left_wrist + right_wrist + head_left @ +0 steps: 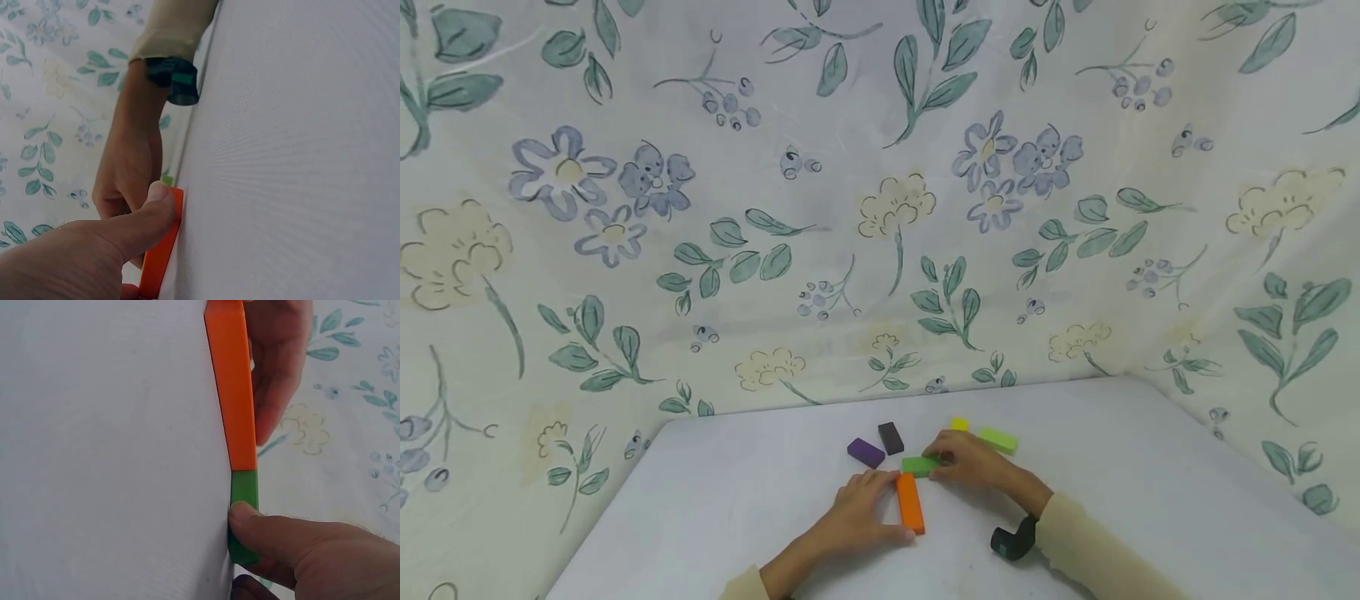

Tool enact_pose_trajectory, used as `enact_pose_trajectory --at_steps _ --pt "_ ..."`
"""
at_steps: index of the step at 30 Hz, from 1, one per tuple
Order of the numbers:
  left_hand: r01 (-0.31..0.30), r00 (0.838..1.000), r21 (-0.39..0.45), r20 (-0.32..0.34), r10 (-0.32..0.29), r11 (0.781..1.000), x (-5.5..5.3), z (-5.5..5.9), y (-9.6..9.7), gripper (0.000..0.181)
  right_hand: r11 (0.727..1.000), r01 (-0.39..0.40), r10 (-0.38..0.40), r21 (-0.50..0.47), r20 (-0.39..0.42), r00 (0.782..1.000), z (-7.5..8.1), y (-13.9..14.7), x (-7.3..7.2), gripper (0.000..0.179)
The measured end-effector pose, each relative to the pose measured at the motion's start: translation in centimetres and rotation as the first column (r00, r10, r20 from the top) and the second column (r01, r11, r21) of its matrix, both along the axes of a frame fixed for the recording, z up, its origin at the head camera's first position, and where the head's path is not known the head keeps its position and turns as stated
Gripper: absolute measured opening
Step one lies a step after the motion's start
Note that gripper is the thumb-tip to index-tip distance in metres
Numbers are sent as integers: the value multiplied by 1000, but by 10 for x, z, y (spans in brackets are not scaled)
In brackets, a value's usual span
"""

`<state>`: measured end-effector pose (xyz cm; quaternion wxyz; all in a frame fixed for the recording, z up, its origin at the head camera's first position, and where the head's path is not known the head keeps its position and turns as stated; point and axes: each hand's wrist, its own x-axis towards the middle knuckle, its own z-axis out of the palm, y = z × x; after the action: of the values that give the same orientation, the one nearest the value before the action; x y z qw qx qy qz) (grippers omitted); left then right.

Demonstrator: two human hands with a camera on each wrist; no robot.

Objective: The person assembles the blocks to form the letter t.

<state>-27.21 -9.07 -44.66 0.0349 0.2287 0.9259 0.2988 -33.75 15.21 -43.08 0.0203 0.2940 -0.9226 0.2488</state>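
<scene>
An orange block (910, 504) lies on the white table, its long side running away from me. My left hand (859, 512) holds it between the thumb at the near end and the fingertips near the far end; the left wrist view shows the thumb pressed on the orange block (164, 253). Crosswise beyond it lies a green block (917, 467), pinched by the thumb and fingers of my right hand (973, 462). In the right wrist view the orange block (234, 394) meets the green block (245, 487) end to side, and the right thumb (247, 519) covers part of the green one.
Behind the hands lie a purple block (866, 452), a black block (891, 438), a yellow block (960, 424) and a light green block (998, 440). A dark wrist camera (1013, 542) sits at the right cuff. Flower-patterned cloth (850, 250) hangs behind the table (715, 500).
</scene>
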Motion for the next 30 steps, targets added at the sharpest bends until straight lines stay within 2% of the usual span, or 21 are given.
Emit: enact_pose_trajectory --at_steps 8,19,30 --pt "17 1000 4 8 -17 1000 -5 0 1 88 1000 0 0 18 1 1000 -1 3 -5 28" --pt "-3 1000 -7 18 3 1000 -10 0 -2 86 999 -40 40 12 2 999 3 2 -11 27" --pt "-5 999 -12 45 5 1000 -15 -1 -1 87 1000 -9 9 -8 11 1000 0 0 -11 27"
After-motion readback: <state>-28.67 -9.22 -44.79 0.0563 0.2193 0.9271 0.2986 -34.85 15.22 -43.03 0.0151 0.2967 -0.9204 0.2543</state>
